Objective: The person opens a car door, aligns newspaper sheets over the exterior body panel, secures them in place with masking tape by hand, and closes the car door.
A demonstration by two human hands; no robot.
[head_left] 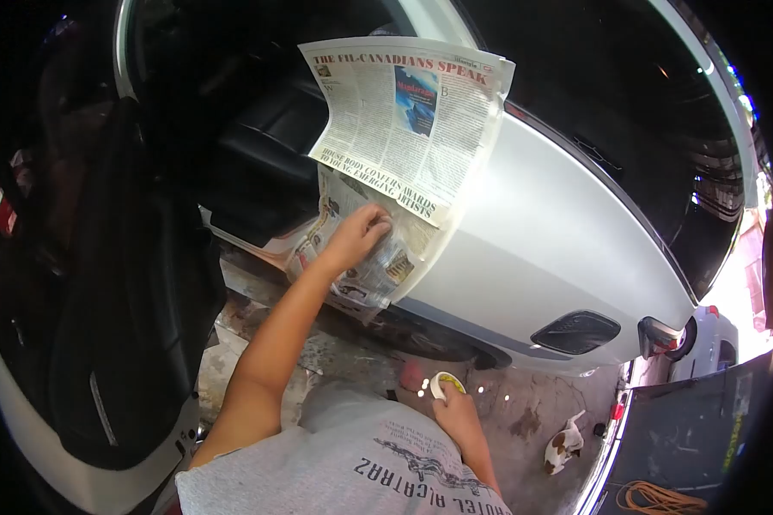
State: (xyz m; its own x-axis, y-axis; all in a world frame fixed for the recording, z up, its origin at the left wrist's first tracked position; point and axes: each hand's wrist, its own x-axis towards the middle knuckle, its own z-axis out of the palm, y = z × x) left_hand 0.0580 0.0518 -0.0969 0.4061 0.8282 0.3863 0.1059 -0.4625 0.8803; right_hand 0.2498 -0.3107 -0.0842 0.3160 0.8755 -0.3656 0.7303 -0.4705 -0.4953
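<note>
Newspaper sheets [378, 129] cover the rear door opening's edge of a silver car [541, 206]. The upper sheet stands out with its print facing me, and a lower, crumpled sheet [361, 275] hangs below it. My left hand [361, 236] rests on the lower newspaper, its fingers curled together; anything between them is too small to make out. Low in front of my shirt, my right hand [457, 412] grips a roll of tape [446, 384], pale on the outside with yellow inside.
The open car door [137, 343] stands on the left, with a dark seat [270, 163] behind it. A white and brown animal [564, 446] lies on the concrete floor at the lower right. Beyond are a coiled orange cord [661, 496] and another vehicle [704, 343].
</note>
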